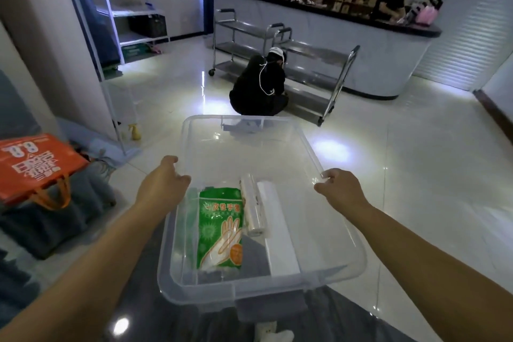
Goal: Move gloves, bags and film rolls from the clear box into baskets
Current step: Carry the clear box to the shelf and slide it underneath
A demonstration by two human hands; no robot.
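Note:
A clear plastic box (337, 230) hangs in front of me above the floor. My left hand (163, 180) grips its left rim and my right hand (337, 186) grips its right rim. Inside, at the near end, lies a green pack of disposable gloves (220, 228). Beside it lies a clear film roll (252, 205), and to the right of that a long white roll (277, 233). No baskets are in sight.
An orange bag (33, 166) rests on grey bundles at my left. A person in black (259, 86) crouches ahead on the shiny tile floor beside steel trolleys (313, 58). White shelves (125, 11) stand at the back left, a counter (333, 25) with two people behind it.

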